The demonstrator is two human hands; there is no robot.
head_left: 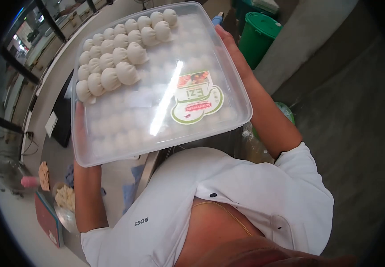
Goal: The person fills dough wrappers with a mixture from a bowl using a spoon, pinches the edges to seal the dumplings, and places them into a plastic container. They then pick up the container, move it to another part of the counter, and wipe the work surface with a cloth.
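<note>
A wide clear plastic container [157, 149] is held up in front of my chest, between both hands. White pleated dumplings [116, 55] stand in rows on the far left part of its lid. Through the cloudy plastic, more rows of pale rounded pieces show inside. A green-edged label [197, 99] is stuck on the lid, upside down to me. My left hand [80, 127] supports the left side, blurred behind the plastic. At the far right edge, my right hand [233, 46] grips the container, its fingers mostly hidden behind it.
On the left worktop [116, 178] are a bowl of dough pieces [64, 197], a red and blue flat box [48, 218] and a black flat object [62, 118]. A lidded green bin [259, 38] stands at the far right, beside a pale pillar [306, 40].
</note>
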